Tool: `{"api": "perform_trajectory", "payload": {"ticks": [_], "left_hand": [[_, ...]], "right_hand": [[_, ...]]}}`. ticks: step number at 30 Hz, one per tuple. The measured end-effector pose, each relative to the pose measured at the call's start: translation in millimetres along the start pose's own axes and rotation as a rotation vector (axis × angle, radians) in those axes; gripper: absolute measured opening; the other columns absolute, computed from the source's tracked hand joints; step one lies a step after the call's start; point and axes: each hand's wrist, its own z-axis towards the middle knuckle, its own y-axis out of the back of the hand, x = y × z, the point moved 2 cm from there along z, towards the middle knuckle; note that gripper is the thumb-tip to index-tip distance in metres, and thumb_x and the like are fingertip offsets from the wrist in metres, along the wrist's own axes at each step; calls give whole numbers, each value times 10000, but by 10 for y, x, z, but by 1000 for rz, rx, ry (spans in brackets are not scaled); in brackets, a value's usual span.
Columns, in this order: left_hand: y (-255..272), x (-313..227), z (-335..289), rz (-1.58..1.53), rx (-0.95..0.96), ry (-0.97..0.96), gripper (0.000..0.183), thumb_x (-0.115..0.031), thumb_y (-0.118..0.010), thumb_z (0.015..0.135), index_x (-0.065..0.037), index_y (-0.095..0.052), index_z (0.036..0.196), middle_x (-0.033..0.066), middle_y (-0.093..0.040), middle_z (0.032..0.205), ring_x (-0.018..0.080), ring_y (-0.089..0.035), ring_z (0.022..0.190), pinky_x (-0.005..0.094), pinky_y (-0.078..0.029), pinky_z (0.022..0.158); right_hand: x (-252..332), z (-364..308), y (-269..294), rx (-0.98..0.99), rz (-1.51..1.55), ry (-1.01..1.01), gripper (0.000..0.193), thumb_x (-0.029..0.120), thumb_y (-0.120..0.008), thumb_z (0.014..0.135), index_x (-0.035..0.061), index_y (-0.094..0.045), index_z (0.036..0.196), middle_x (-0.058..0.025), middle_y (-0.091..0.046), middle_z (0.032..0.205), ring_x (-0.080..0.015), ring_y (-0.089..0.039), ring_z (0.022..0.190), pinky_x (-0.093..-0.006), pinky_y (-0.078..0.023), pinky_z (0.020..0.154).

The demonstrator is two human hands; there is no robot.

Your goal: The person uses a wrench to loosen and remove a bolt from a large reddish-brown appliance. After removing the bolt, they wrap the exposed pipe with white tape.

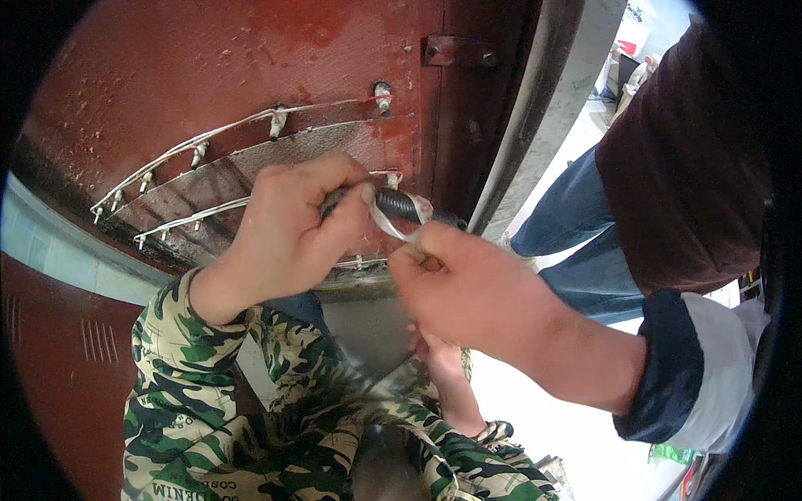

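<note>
My left hand, in a camouflage sleeve, is closed around one end of a dark, ribbed rod that looks threaded. A white strip of tape loops from the rod near my thumb. From the right, a co-worker's hand with a dark cuff pinches the strip beside the rod's other end. Lower down, close to my lap, is my right hand, its fingers curled and partly hidden by the co-worker's hand. Whatever they hold, if anything, cannot be made out.
Behind the hands stands a red-brown metal panel with rows of studs joined by white wires. A grey metal frame edge runs along its right. A person in jeans and a dark top stands at the right. Vented red metal is on the left.
</note>
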Motion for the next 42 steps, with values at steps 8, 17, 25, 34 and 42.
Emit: {"api": "perform_trajectory", "payload": {"ticks": [8, 17, 25, 34, 42], "left_hand": [[-14, 290, 73, 272, -50, -56, 108, -125, -647, 901, -25, -653, 860, 197, -602, 688, 393, -638, 625, 422, -487, 547], [-610, 277, 216, 604, 168, -556, 77, -165, -660, 867, -105, -616, 888, 41, -562, 699, 254, -622, 602, 387, -479, 528], [-657, 380, 475, 612, -140, -499, 75, -137, -689, 874, -109, -619, 883, 54, -579, 699, 248, -619, 575, 363, -486, 500], [-795, 375, 635, 631, -263, -359, 105, -175, -675, 921, -122, -612, 855, 52, -647, 656, 240, -655, 552, 359, -506, 481], [-835, 357, 704, 660, -313, -314, 121, -195, -654, 940, -123, -613, 851, 54, -660, 648, 251, -660, 533, 365, -510, 449]], "right_hand": [[2467, -806, 1257, 389, -1219, 313, 140, 210, -602, 912, 93, -668, 872, -75, -649, 740, -194, -637, 681, -317, -506, 624], [-1318, 228, -55, -154, 332, -168, 156, 228, -601, 934, 89, -666, 910, -66, -643, 746, -178, -631, 669, -309, -510, 627], [-992, 152, 18, -161, 268, -139, 172, 244, -600, 954, 85, -665, 944, -58, -638, 751, -164, -626, 659, -301, -513, 629], [-1138, 164, 6, -147, 251, -142, 193, 263, -599, 976, 81, -663, 982, -49, -633, 757, -147, -620, 647, -293, -517, 632], [-564, 17, 21, -79, 131, -115, 213, 279, -598, 996, 77, -662, 1016, -41, -628, 762, -133, -615, 637, -285, -521, 634]]}}
